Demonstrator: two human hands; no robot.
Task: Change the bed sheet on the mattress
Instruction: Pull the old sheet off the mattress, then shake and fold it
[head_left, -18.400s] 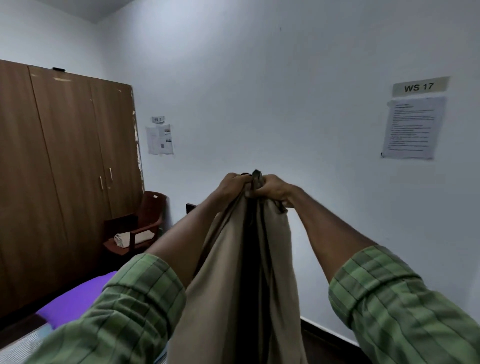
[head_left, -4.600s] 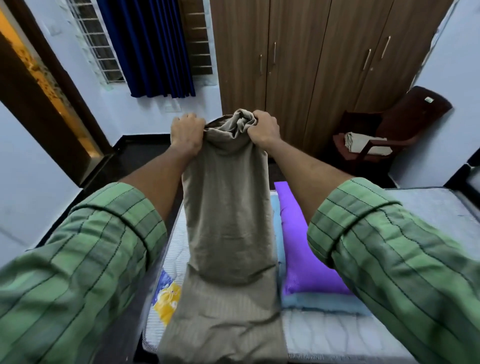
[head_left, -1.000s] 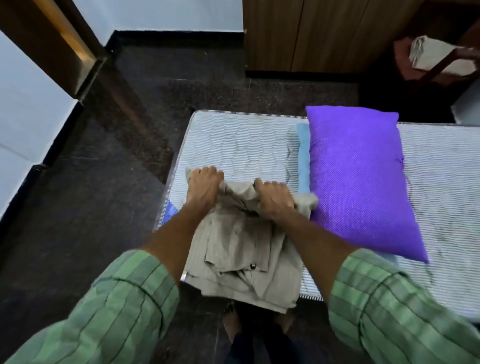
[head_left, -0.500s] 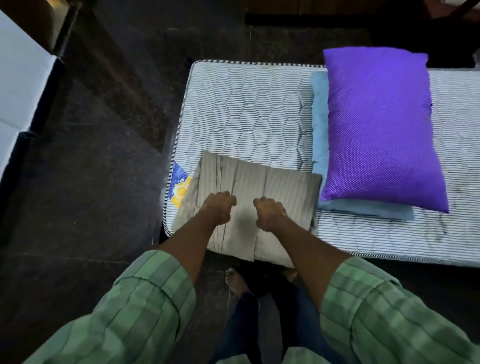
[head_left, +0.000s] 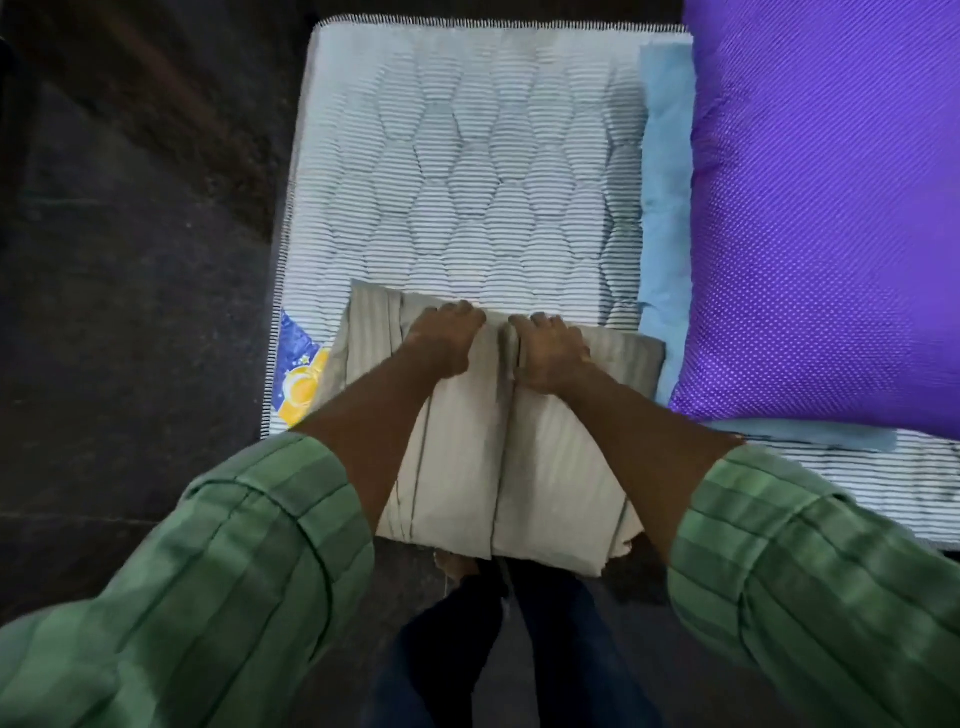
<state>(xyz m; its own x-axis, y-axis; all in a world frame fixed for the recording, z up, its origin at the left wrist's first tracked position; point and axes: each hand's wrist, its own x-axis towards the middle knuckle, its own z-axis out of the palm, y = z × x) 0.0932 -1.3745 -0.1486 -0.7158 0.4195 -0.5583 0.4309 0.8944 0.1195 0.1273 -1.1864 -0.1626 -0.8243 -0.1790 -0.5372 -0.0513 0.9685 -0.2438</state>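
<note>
There are no words or numbers to read here. The only mark is a picture label (head_left: 297, 371) on the near left corner of the mattress (head_left: 467, 166), dark blue with a yellow shape and small stars, and part of it sits under the folded sheet (head_left: 467, 452). If the label has a name on it, it is too small and blurry to tell.
</note>
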